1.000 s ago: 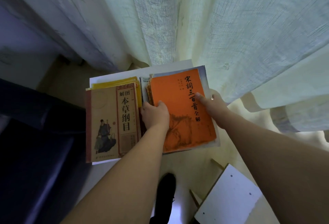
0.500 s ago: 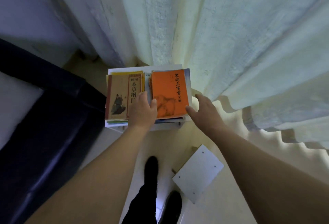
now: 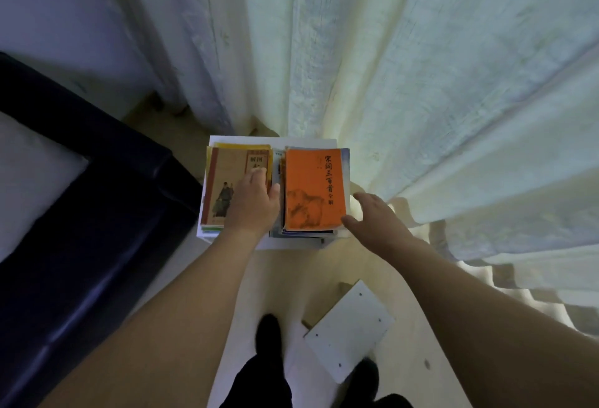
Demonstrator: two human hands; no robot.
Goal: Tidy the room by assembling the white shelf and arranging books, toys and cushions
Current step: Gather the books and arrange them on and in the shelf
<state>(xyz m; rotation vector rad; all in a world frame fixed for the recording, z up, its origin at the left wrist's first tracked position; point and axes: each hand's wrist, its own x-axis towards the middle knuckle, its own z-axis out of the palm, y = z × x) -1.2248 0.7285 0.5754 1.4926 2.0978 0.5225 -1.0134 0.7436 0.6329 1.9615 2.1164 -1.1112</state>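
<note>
Our right hand [image 3: 372, 218] had let go of the orange book [image 3: 312, 188], both grips loose, books stacked on the white shelf [image 3: 272, 141]; stacking looked finished, so next we needed the loose board [image 3: 351, 326].

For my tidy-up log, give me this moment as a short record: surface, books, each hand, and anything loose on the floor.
surface: white shelf top by the curtain
books: two stacks side by side, tan book tops the left, orange book the right
left hand: resting open on the tan book
right hand: open, at the orange book's corner
floor: white drilled panel
</note>
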